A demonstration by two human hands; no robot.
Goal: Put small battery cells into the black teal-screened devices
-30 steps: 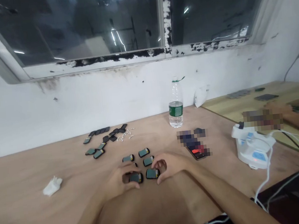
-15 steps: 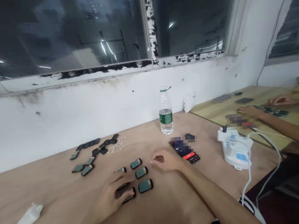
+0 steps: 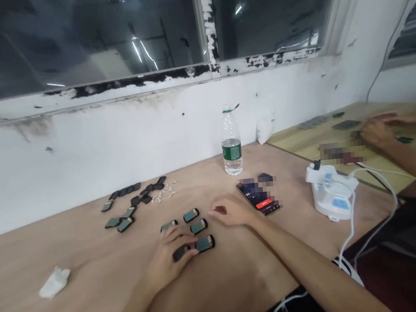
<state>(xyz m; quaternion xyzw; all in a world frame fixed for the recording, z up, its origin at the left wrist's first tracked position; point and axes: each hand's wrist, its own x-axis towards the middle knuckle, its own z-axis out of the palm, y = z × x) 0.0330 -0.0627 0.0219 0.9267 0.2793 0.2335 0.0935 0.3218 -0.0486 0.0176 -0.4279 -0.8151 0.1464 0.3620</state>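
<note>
Several small dark rounded modules with teal faces [image 3: 199,226] lie in a cluster on the wooden table [image 3: 93,265]. My left hand [image 3: 171,253] rests flat on the table, its fingers stretched over one module [image 3: 180,253] and touching it. Next to it lies another module [image 3: 205,243]. My right hand [image 3: 231,210] hovers just right of the cluster with its fingers loosely curled and nothing visible in them. It is close to a phone [image 3: 259,199] with a lit screen.
More modules and black covers [image 3: 131,202] with small white bits [image 3: 163,193] lie further back. A water bottle [image 3: 231,144], a crumpled tissue [image 3: 54,282] and a white device with cables [image 3: 332,194] stand around. Another person's hands [image 3: 378,132] work at the neighbouring table on the right.
My right hand left the front modules and drew right toward the phone. My left hand opened from a curl and spread over one module. The view swung slightly right.
</note>
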